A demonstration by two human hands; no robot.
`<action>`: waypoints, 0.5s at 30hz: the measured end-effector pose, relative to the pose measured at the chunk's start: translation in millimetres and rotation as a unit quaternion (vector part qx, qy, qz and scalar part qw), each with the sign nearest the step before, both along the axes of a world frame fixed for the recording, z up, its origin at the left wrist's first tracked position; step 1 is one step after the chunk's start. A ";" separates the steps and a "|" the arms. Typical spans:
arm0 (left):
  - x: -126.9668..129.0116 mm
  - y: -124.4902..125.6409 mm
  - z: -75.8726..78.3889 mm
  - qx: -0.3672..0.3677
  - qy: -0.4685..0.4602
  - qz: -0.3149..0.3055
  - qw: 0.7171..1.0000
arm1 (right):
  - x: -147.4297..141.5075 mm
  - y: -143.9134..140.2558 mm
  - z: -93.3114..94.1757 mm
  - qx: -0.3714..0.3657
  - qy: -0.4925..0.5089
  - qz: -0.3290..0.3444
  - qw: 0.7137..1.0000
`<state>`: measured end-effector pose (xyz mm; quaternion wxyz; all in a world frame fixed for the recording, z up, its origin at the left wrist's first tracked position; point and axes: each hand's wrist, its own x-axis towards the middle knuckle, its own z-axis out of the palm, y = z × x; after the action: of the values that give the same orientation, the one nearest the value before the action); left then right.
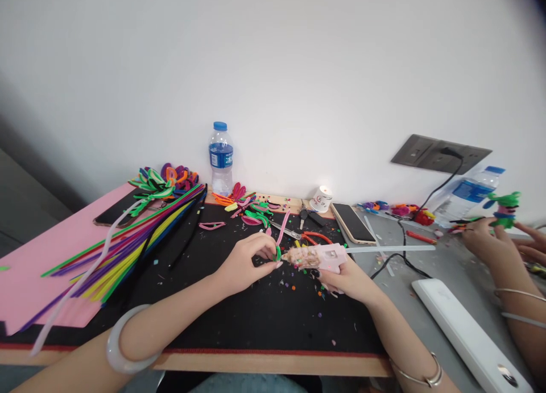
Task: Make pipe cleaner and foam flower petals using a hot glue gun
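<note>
Over the black mat (239, 319) my left hand (249, 261) pinches a small green pipe cleaner piece (278, 253) between thumb and fingertips. From it a pink pipe cleaner (283, 227) sticks up. Wrapped round the grip of a pale pink glue gun (333, 257) is my right hand (347, 279). The gun points left, its nozzle right at or touching the green piece; I cannot tell which. A long clear glue stick (392, 248) juts from its back end. Just behind the gun lie pliers with orange-red handles (315, 237).
Colourful pipe cleaners (128, 251) lie at left on pink sheets (25, 268). At the back stand a water bottle (220, 160) and a paper cup (321, 199), beside a phone (353, 223). A white power bank-like case (469, 336) lies right, near a co-worker's hands (490, 245).
</note>
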<state>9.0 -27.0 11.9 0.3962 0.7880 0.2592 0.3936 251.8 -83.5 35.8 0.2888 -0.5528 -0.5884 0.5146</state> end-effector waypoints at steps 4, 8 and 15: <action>0.0 -0.5 1.0 0.003 0.002 -0.006 1.000 | -0.5 -0.4 -0.5 0.002 0.008 -0.012 1.000; 0.0 -1.5 1.8 0.005 0.004 -0.014 1.000 | -0.3 0.2 -1.2 0.006 0.009 -0.015 1.000; -0.1 -1.6 2.0 0.002 0.004 -0.016 1.000 | 0.8 0.6 0.4 0.014 -0.008 -0.015 1.000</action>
<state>8.9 -28.6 13.9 0.3993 0.7946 0.2474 0.3846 252.5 -83.0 36.1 0.2991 -0.5615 -0.5896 0.4976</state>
